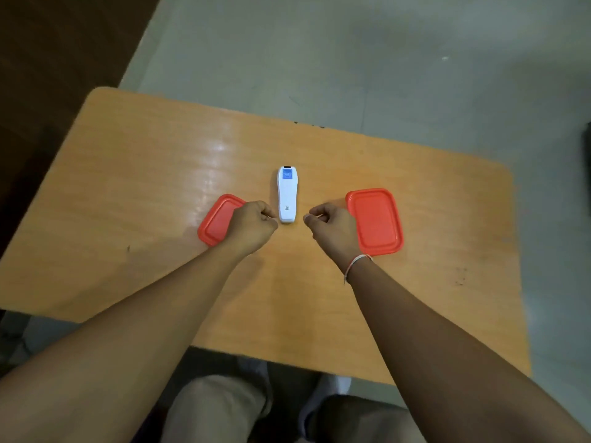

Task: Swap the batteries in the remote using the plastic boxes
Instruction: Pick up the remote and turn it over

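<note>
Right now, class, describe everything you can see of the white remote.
The remote is slim, white and plastic-looking. It lies flat, back side up, lengthwise on the wooden table, between two red-lidded boxes. A blue label sits near its far end, a small dark code near the close end. Nothing touches it; both hands hover beside it.

The remote (287, 195) is white with a blue label. Both box lids (374, 221) (218, 219) are orange-red; the table (160, 174) is light orange wood-grain.

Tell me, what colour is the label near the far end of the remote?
Blue, on the white remote; the head view shows it.
</note>
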